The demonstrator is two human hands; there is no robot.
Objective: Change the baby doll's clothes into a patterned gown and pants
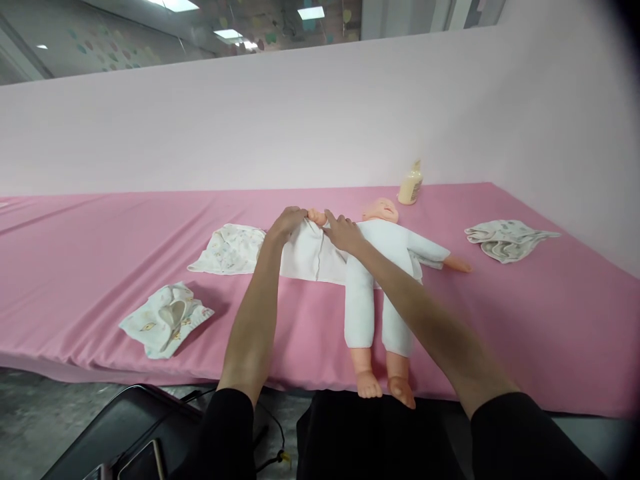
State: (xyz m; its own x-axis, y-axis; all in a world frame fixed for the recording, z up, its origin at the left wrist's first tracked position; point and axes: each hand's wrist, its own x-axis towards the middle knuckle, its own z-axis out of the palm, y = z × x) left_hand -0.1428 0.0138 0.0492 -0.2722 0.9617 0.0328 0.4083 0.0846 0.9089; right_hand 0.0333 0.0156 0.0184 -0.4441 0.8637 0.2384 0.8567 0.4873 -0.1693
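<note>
A baby doll (pixel 387 243) in white clothing lies face up on the pink sheet, legs toward me. Its bare feet reach the near edge. Left of its body, a white baby garment (pixel 305 257) is spread flat. At that garment's upper edge, the doll's small hand (pixel 317 217) shows between my hands. My left hand (pixel 290 222) has its fingers curled at the doll's hand. My right hand (pixel 344 233) is at the wrist side, thumb and forefinger on the white cloth; its exact grip is partly hidden.
A patterned cloth (pixel 233 250) lies beside the white garment, and a crumpled printed one (pixel 167 320) is nearer me. Another folded cloth (pixel 507 239) is at right. A pump bottle (pixel 411 183) stands by the back wall. Below the edge, a phone (pixel 143 462) rests on a black chair (pixel 125 413).
</note>
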